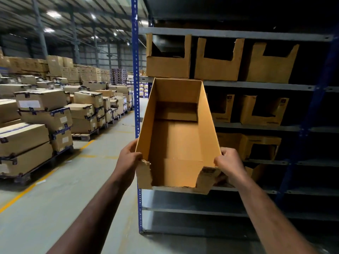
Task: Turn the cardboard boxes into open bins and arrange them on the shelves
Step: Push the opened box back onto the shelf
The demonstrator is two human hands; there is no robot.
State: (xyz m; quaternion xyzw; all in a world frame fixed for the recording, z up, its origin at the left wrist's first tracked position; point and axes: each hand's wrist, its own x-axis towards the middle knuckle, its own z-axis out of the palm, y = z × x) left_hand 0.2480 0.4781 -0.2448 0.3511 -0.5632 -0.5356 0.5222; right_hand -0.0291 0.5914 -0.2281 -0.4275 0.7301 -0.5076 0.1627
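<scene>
Presently, the empty cardboard bin (176, 140), judged light but crushable at its torn front edge, is held before the shelves (256, 85), its side walls gripped by the left hand (129, 158) and right hand (229, 164).

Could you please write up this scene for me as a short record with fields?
held item: open cardboard bin, empty, cut-out end toward the person
left grip: holds the bin's left wall near the cut end
right grip: holds its right wall
shelving: three cut bins on the upper shelf, more below
background: stacked cartons on pallets
</scene>
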